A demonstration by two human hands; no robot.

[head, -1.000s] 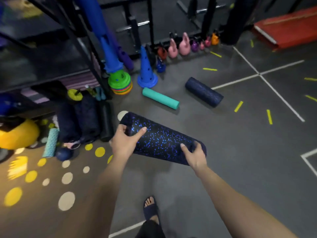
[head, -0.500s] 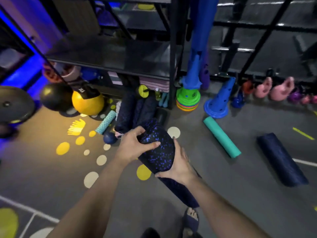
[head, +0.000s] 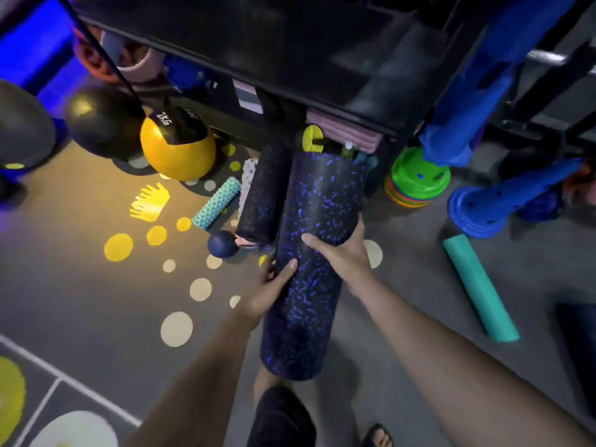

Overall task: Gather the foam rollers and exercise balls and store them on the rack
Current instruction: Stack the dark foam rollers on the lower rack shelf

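Since half a second earlier we had closed in on the rack (head: 290, 53). The speckled foam roller (head: 309, 253) had swung from a slant to point lengthwise at the rack's lowest opening, with its far end just under the shelf edge at the centre of the frame. Our left hand (head: 271, 291) wrapped its left flank with the thumb laid on top, and our right hand (head: 342, 253) curled over its right side a little further up.

We judged the slot crowded. A dark roller (head: 263, 195) lay just left of ours, touching or nearly so, and small items sat at the mouth. A crooked push could have jammed our roller or shoved the dark one out. That might have set the small navy ball (head: 222, 244) rolling.

The floor (head: 96, 301) was dark matting with yellow and pale dots and white lines. The room was dim, with blue light at upper left. A ribbed teal roller (head: 216, 203), a yellow ball (head: 177, 153) and a black ball (head: 100, 121) lay loose at left, and a smooth teal roller (head: 480, 288) at right.
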